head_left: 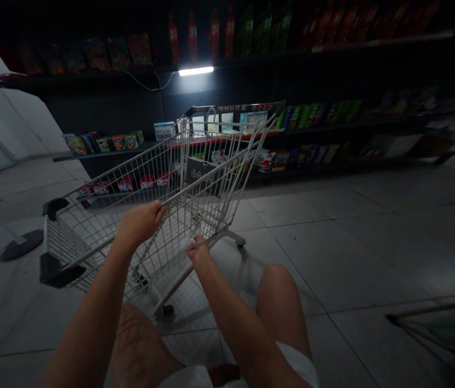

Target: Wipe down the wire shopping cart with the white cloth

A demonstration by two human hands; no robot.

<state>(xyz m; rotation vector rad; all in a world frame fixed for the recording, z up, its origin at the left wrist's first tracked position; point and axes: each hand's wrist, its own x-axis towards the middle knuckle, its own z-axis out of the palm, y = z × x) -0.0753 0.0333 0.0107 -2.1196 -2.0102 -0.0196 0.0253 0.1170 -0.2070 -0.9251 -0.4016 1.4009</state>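
A metal shopping cart (158, 242) stands side-on right in front of me, its wire basket bare inside. My left hand (140, 222) is closed around the cart's upper side rail. Lower and to the right, my right hand (198, 249) is closed on a small white wad (189, 244), which looks like a cloth or tissue. That wad is against or very near the wire side of the basket; exact contact cannot be made out. A dark sign panel (203, 175) hangs at the cart's handle end.
Behind the cart runs a dark store shelf (110, 102) with bottles (193, 35), boxes and bags, lit by a tube lamp (196, 71). A round stand base (23, 245) is on the floor at left. A folding frame (433, 312) stands at right. My knees are close to the cart.
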